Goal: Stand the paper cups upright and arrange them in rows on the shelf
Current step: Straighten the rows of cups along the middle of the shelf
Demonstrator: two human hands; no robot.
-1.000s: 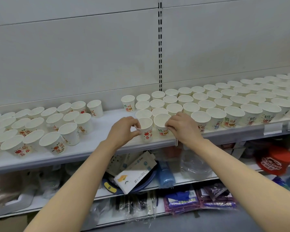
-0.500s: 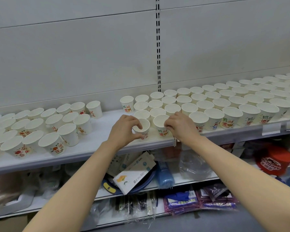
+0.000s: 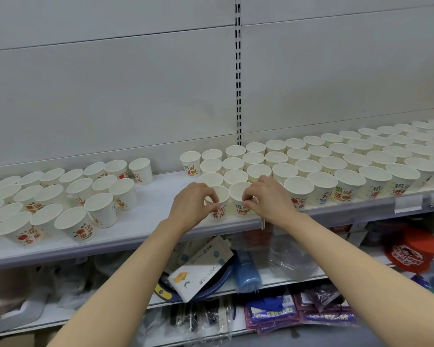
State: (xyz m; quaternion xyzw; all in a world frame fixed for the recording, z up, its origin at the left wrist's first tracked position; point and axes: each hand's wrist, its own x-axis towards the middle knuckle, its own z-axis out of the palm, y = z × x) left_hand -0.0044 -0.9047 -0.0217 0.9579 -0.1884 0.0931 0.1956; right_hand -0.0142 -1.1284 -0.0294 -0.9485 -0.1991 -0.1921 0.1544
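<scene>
The left hand (image 3: 189,207) is pinching one paper cup (image 3: 218,202) by its rim, the right hand (image 3: 268,200) its neighbour (image 3: 241,201), both standing at the shelf (image 3: 145,221) front edge. They are probably being snugged together to extend the tidy rows (image 3: 336,161).

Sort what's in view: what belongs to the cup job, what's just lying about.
Job: left hand and right hand, each gripping a front cup; cup rows; loose cups; shelf.
Lying about: red cap; blue pack; paper packet.
</scene>
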